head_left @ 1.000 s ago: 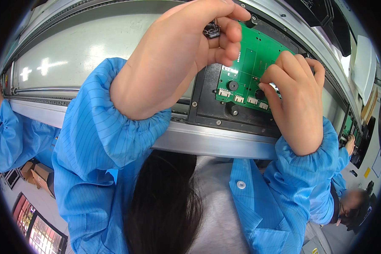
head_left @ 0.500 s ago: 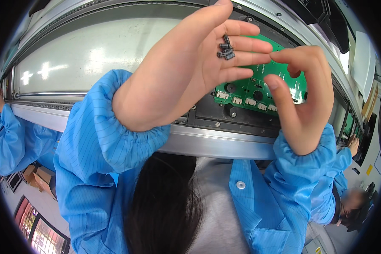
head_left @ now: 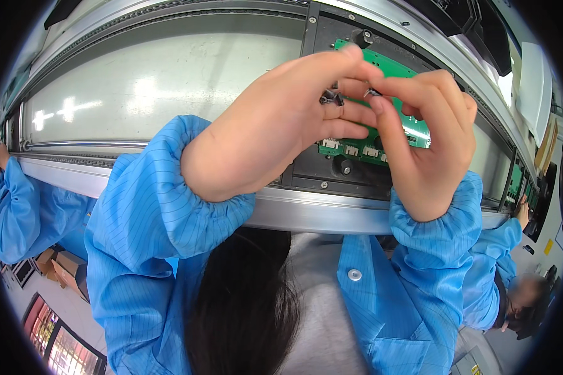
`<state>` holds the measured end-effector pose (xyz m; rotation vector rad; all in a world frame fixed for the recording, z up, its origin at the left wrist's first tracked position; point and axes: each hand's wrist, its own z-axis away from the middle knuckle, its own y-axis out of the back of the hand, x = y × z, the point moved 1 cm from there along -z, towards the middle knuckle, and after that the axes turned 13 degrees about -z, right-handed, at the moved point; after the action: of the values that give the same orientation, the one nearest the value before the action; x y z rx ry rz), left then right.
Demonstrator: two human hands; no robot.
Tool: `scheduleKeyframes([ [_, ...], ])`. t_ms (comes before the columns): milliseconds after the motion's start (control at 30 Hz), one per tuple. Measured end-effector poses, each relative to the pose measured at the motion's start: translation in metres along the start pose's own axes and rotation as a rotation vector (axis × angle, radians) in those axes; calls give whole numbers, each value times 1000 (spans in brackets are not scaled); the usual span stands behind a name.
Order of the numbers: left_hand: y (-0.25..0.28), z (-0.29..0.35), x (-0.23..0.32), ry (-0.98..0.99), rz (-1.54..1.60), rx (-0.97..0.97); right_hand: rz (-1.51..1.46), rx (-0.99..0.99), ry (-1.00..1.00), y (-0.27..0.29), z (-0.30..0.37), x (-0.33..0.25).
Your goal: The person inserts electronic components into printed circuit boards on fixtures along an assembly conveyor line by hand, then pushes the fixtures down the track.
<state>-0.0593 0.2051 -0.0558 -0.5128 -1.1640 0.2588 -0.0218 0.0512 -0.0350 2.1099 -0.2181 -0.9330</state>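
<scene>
Palm up and cupped, my left hand (head_left: 281, 112) carries a few small black electronic components (head_left: 331, 98), its fingers partly curled around them. My right hand (head_left: 431, 125) meets its fingertips, pinching one small black component (head_left: 373, 92) between thumb and index finger. Both hands hover over a green circuit board (head_left: 394, 65), hiding much of it. White connectors (head_left: 351, 150) line the board's near edge. The board lies in a black carrier (head_left: 313, 165).
A silver metal rail (head_left: 319, 209) runs along the near side of the line. Left of the carrier is a pale, shiny surface (head_left: 137, 94). Co-workers in blue sleeves are at the far left (head_left: 37, 206) and far right (head_left: 491, 250). A cardboard box (head_left: 69, 272) stands lower left.
My left hand has gone from flat and spread to cupped, dropping slightly. My right hand has moved left to the left fingers and now pinches one black component.
</scene>
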Motion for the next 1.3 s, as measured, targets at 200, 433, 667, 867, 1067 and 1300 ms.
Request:
scheduleKeyframes([
  [200,7,2,-1,-17,-296,-6,-38,-6,25,5,3,-3],
  [433,11,-1,-3,-32,-313,-11,-122,-11,-25,7,4,1],
  [667,11,-3,-4,-102,-326,146,-252,-86,-139,11,3,9],
  [867,33,-9,6,-167,61,-50,-71,-315,-203,-6,9,18],
  [1067,24,-8,8,-128,24,84,-82,-315,-189,-11,8,20],
  [1300,21,-9,20,-63,-4,97,-25,-334,-162,-10,3,13],
])
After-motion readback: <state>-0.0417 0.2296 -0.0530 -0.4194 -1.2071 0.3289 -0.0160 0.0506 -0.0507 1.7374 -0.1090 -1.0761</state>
